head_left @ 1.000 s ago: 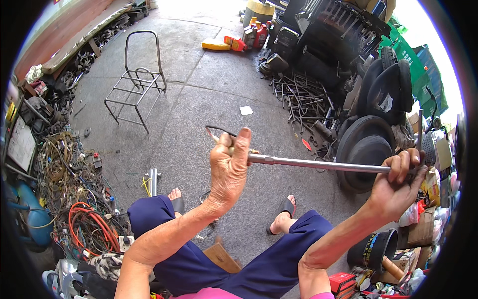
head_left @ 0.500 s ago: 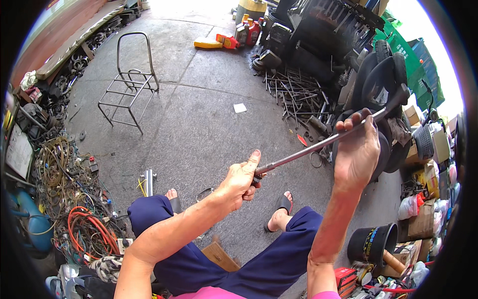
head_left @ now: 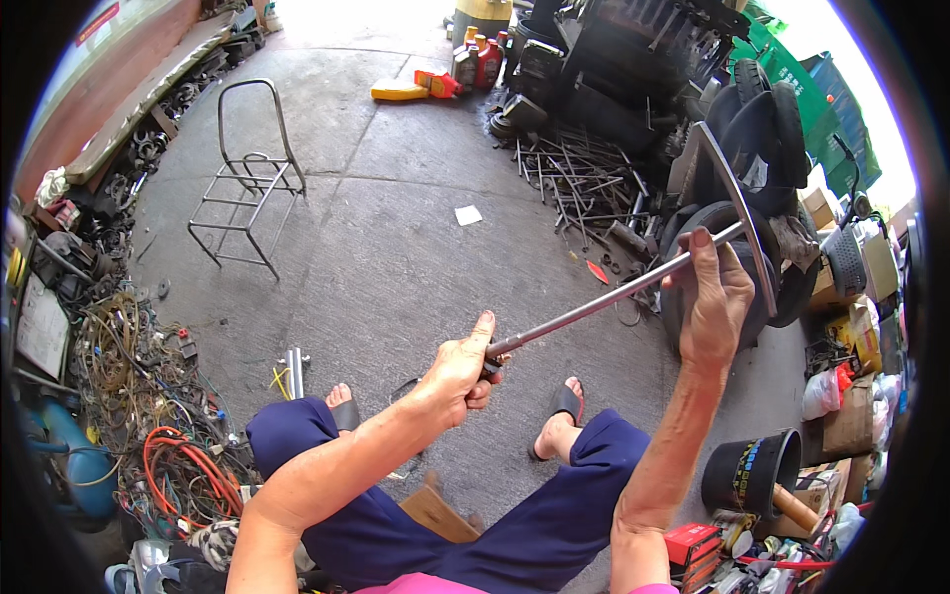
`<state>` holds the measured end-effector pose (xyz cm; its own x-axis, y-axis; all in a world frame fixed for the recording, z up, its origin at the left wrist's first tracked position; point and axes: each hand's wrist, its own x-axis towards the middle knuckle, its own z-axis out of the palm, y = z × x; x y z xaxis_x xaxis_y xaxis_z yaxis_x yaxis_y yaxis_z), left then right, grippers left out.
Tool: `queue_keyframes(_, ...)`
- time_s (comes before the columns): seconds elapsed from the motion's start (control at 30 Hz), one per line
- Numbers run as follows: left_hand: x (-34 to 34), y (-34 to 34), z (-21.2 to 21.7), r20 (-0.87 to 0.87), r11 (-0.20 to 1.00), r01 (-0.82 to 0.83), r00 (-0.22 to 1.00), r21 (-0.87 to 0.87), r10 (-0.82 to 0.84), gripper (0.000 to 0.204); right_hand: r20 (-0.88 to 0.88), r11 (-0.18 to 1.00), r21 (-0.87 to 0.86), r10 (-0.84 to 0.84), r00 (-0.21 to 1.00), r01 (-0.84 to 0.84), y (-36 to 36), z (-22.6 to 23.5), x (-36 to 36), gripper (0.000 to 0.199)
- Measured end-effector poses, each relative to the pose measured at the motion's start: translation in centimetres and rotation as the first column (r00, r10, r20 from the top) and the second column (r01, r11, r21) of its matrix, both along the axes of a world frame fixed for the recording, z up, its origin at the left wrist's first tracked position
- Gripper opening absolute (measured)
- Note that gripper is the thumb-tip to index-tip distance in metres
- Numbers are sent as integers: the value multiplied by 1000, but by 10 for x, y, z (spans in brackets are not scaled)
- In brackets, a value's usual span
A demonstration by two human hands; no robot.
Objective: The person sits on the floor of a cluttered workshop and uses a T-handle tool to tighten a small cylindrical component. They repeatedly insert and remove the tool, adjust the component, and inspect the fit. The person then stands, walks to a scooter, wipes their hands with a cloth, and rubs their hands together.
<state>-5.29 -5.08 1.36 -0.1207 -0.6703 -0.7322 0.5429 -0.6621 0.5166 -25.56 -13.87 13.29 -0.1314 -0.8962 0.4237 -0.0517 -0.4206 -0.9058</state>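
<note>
A slim grey metal tube (head_left: 594, 305) slants up to the right in front of me, ending in a curved flat metal crosspiece (head_left: 734, 185). My left hand (head_left: 463, 374) is closed around the lower end, its thumb along the top, and a small dark part shows under the fingers. Close to the crosspiece, my right hand (head_left: 714, 312) grips the tube with thumb and fingers. Part of the tube is hidden by this hand.
A bare metal chair frame (head_left: 220, 229) stands on the concrete at left. Tangled cables (head_left: 129, 356) lie nearer. Loose metal rods (head_left: 579, 188) and tyres (head_left: 787, 129) are piled at right, above a black bucket (head_left: 737, 480). A wooden block (head_left: 433, 513) sits between my legs.
My right hand has turned the tube, so the crosspiece that was nearly edge-on now spreads across its end. Both hands still hold it, and the view has shifted slightly.
</note>
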Motion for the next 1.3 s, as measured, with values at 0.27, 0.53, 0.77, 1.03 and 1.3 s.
queue_keyframes(0.27,7,-1,-11,0,996,-94,996,5,94,59,92,936,189,286,954,-298,12,3,-21,37)
queue_keyframes(0.53,10,2,-10,23,995,-96,995,-33,97,59,19,945,261,200,980,-198,14,-14,7,21)
queue_keyframes(0.77,13,2,-8,29,993,-112,993,-45,114,59,-288,970,235,129,949,-61,11,-17,-2,32)
queue_keyframes(1.03,15,0,0,72,992,-87,993,-88,93,58,-126,904,351,304,944,-244,14,-15,-14,27)
queue_keyframes(1.3,18,-1,-5,171,988,-85,979,-132,108,60,-45,889,360,320,946,-283,19,-9,-9,20)
